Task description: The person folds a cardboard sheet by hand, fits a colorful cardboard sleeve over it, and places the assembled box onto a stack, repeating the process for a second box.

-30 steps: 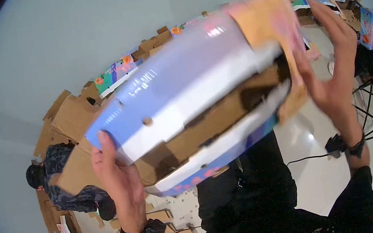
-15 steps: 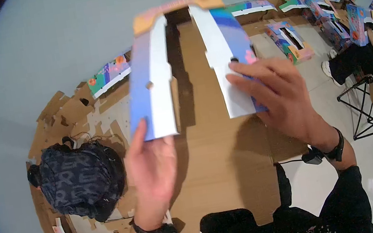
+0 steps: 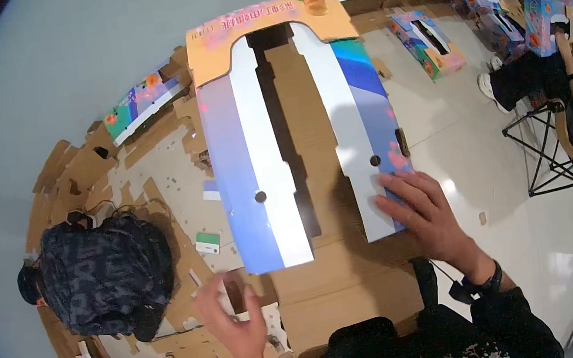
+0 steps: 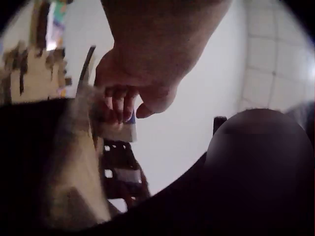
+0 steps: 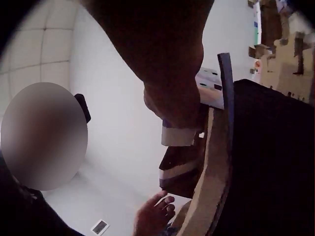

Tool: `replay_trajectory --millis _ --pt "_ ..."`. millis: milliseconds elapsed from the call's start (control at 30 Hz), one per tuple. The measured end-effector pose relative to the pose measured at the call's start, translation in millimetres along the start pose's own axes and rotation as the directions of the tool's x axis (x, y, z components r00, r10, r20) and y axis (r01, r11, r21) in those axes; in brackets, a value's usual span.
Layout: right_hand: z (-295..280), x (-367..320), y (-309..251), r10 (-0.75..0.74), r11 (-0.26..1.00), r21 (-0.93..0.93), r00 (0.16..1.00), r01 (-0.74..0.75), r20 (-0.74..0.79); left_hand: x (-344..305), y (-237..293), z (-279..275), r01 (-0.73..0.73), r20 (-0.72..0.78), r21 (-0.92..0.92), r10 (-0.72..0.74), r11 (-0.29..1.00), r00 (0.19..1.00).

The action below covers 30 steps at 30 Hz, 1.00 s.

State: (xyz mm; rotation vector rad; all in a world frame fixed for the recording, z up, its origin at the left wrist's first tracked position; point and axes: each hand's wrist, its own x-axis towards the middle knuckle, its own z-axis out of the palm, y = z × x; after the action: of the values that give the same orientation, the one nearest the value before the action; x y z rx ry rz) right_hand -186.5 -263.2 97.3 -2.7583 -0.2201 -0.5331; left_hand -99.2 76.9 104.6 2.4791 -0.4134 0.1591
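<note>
Flattened box (image 3: 266, 167) lies beneath the right hand (image 3: 424, 221), its grip spread flat (left hand (image 3: 238, 325) slack, empty, nearby).

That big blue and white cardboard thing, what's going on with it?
A person has a flat, unfolded blue, white and orange printed cardboard box lying open on brown cardboard sheets. Their right hand presses flat fingers on the near end of its right flap. Their left hand hovers off the left flap, holding nothing. A dark patterned backpack sits beside it.
</note>
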Motion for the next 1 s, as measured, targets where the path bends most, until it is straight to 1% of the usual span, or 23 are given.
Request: replay_trajectory --millis 33,67,100,133,167,233,267,300,333,400,433,467,533,567,667,700,767,867,967,1000 --pt "12 -11 0 0.027 1.000 -0.006 0.999 -0.027 -0.047 3 0 0 -0.095 -0.200 0.354 0.175 0.930 0.964" --pt "20 -22 -4 0.054 0.998 -0.012 0.994 -0.056 -0.092 2 -9 1 0.011 -0.074 0.162 0.001 0.987 0.997" --pt "14 -28 -15 0.111 0.991 -0.065 0.993 -0.114 -0.042 -5 -25 5 0.157 0.083 -0.018 -0.155 0.987 0.985" --pt "15 -33 -22 0.257 0.966 0.003 0.960 -0.258 -0.111 -11 -32 6 0.323 0.258 -0.171 -0.274 0.931 0.927" --pt "16 -36 -28 0.399 0.917 0.077 0.901 -0.392 -0.170 -17 -31 10 0.362 0.257 -0.284 -0.294 0.888 0.921" --pt "12 -44 -31 0.563 0.814 -0.019 0.798 -0.580 -0.217 -28 -23 17 0.424 0.266 -0.495 -0.333 0.758 0.905" --pt "10 -54 -29 0.699 0.709 0.215 0.710 -0.671 -0.088 -33 -26 19 0.276 0.178 -0.420 -0.219 0.865 0.959" --pt "9 -66 -25 0.784 0.538 0.416 0.617 -0.733 0.073 -39 -31 22 0.118 0.102 -0.328 -0.089 0.937 0.991" --pt "9 -78 -22 0.811 0.315 0.569 0.527 -0.760 0.255 -43 -33 23 -0.039 0.038 -0.219 0.049 0.975 0.998" --pt "26 -118 -21 0.809 0.305 0.618 0.540 -0.725 0.234 -50 -23 24 -0.165 0.061 -0.158 0.176 0.974 0.982" --pt "29 -124 -22 0.808 0.300 0.640 0.545 -0.707 0.223 -51 -19 25 -0.227 0.075 -0.129 0.238 0.965 0.968" --pt "29 -127 -22 0.742 0.448 0.607 0.652 -0.657 0.158 -51 -18 24 -0.214 0.125 -0.152 0.233 0.965 0.964" --pt "19 -114 -25 0.549 0.708 0.506 0.835 -0.492 0.043 -47 -17 24 -0.190 0.218 -0.196 0.232 0.962 0.948" --pt "15 -108 -26 0.473 0.801 0.400 0.881 -0.446 0.034 -45 -21 25 -0.235 0.262 -0.177 0.276 0.956 0.925" --pt "23 -114 -29 0.435 0.814 0.364 0.890 -0.453 0.134 -43 -17 29 -0.279 0.284 -0.154 0.313 0.948 0.906" --pt "27 -119 -27 0.416 0.825 0.355 0.898 -0.440 0.146 -42 -17 30 -0.265 0.305 -0.131 0.293 0.955 0.906" --pt "36 -129 -19 0.378 0.847 0.334 0.910 -0.415 0.172 -41 -27 33 -0.283 0.304 -0.139 0.313 0.949 0.900" --pt "45 -132 -24 0.414 0.840 0.344 0.906 -0.420 0.094 -42 -27 37 -0.285 0.272 -0.157 0.319 0.946 0.908" --pt "60 -141 -28 0.409 0.871 0.303 0.912 -0.386 -0.013 -44 -23 38 -0.276 0.247 -0.158 0.309 0.948 0.918" --pt "65 -142 -28 0.416 0.864 0.312 0.910 -0.395 0.000 -44 -23 38 -0.273 0.243 -0.156 0.305 0.949 0.921"
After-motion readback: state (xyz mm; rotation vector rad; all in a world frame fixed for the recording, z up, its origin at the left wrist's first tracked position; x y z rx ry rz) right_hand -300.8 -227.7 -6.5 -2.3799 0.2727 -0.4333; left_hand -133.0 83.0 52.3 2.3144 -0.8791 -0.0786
